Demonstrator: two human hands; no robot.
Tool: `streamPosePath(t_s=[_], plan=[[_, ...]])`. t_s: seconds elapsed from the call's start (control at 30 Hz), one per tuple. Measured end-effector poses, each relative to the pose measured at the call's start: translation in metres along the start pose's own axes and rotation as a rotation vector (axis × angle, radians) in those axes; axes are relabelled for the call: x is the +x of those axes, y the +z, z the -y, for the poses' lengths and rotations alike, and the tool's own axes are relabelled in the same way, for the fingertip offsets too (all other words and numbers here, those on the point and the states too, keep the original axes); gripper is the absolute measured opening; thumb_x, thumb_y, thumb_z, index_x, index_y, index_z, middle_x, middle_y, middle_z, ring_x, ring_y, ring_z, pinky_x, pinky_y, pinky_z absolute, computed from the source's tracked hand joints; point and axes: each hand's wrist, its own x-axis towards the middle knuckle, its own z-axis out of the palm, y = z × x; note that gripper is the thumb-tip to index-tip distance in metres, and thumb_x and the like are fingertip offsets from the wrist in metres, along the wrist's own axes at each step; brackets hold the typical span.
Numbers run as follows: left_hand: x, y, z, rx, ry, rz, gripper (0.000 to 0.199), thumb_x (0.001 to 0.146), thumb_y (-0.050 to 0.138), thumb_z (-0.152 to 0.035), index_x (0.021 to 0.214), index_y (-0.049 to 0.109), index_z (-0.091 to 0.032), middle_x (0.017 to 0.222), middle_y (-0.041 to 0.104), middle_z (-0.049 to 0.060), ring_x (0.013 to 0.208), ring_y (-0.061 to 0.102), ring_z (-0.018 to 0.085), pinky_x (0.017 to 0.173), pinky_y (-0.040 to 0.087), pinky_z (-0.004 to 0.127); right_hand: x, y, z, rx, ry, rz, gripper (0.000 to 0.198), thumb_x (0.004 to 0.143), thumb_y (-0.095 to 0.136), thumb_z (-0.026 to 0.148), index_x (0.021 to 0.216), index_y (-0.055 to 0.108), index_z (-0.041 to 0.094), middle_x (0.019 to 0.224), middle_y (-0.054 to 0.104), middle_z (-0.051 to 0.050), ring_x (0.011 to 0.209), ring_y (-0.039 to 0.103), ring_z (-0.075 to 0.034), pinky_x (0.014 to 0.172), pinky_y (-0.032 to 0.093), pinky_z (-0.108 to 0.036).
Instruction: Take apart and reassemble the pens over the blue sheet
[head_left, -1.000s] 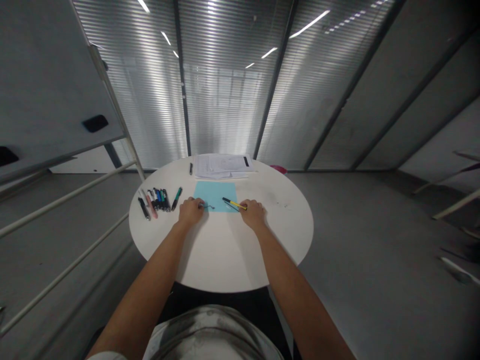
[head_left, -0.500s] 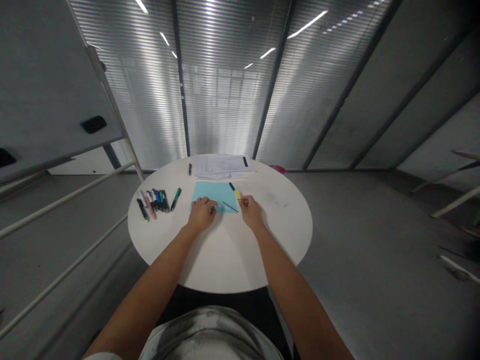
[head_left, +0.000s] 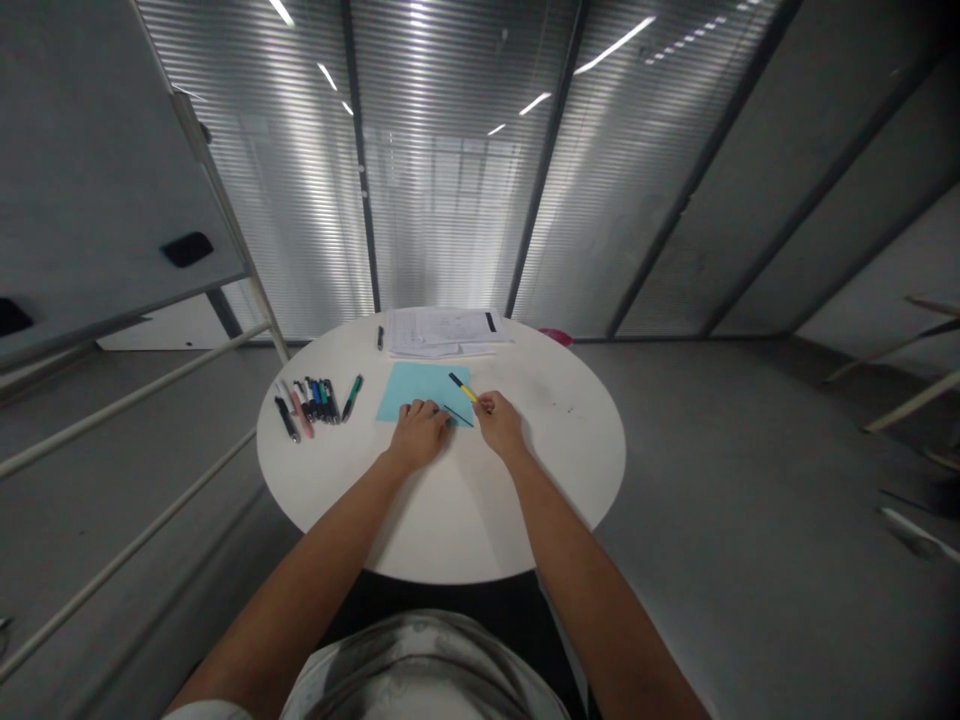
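Note:
A light blue sheet of paper [head_left: 405, 385] lies on the round white table in front of me. My left hand [head_left: 420, 436] rests palm down on the sheet's near edge, fingers out and holding nothing that I can see. Close to its fingertips lies a thin dark stick [head_left: 458, 415], too small to name surely, slanting across the sheet's near right corner. My right hand [head_left: 500, 424] pinches a yellow pen with a black end [head_left: 465, 388] at the sheet's right edge. The black end points away to the upper left, over the paper.
To the left, several pens and markers [head_left: 315, 400] lie in a row, with a green and black pen [head_left: 352, 398] beside them. Printed papers [head_left: 442, 333] and a black pen [head_left: 380, 338] lie at the far edge. A whiteboard frame [head_left: 259, 300] stands left of the table [head_left: 457, 540].
My left hand has slid right along the sheet, nearer to the thin dark stick. The yellow pen has tilted further left over the paper, and my right hand has shifted slightly.

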Motion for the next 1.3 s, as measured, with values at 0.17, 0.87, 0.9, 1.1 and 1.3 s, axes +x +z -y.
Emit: streamPosePath(t_s=[0.17,0.87,0.9,1.1,1.3], plan=[[-0.0004,-0.0026,-0.0015,-0.026,0.017,-0.001,0.036,0.088,0.045,-0.027,0.122,0.058,-0.03,0.121,0.056,0.008,0.11,0.043,0.027,0.092,0.029,0.045,-0.001,-0.0009,0.0018,-0.003,0.009,0.001,0.014,0.087,0.052,0.032,0.097,0.059,0.026,0.097,0.07,0.001,0.094,0.062,-0.016,0.082,0.043,-0.028],[0.0025,-0.0051,-0.0007,-0.07,0.051,0.022,0.035,0.089,0.041,-0.02,0.117,0.06,-0.029,0.121,0.063,0.003,0.113,0.044,0.025,0.092,0.029,0.044,-0.0002,0.0029,-0.0016,0.014,-0.033,0.002,0.013,0.086,0.053,0.032,0.095,0.06,0.025,0.094,0.07,0.002,0.091,0.063,-0.015,0.08,0.043,-0.026],[0.0026,-0.005,-0.0009,-0.066,0.055,0.032,0.036,0.089,0.041,-0.02,0.118,0.06,-0.029,0.12,0.063,0.003,0.113,0.043,0.025,0.093,0.029,0.044,-0.0003,0.0031,-0.0016,0.012,-0.031,0.003,0.013,0.086,0.053,0.032,0.095,0.06,0.025,0.094,0.07,0.001,0.091,0.063,-0.015,0.08,0.043,-0.026],[0.0037,0.0004,0.0021,-0.048,0.056,0.027,0.033,0.089,0.044,-0.023,0.115,0.064,-0.028,0.114,0.062,0.008,0.11,0.043,0.026,0.089,0.031,0.042,-0.0013,0.0035,-0.0021,-0.012,-0.041,0.002,0.012,0.086,0.053,0.032,0.094,0.06,0.026,0.094,0.07,0.002,0.091,0.062,-0.014,0.08,0.043,-0.026],[0.0031,-0.0003,0.0028,-0.075,0.052,-0.01,0.026,0.09,0.046,-0.028,0.104,0.068,-0.028,0.113,0.061,0.007,0.109,0.042,0.025,0.089,0.031,0.041,-0.0024,0.0018,0.0003,-0.017,-0.038,0.012,0.014,0.086,0.053,0.032,0.096,0.06,0.025,0.096,0.07,0.001,0.093,0.062,-0.014,0.081,0.042,-0.026]])
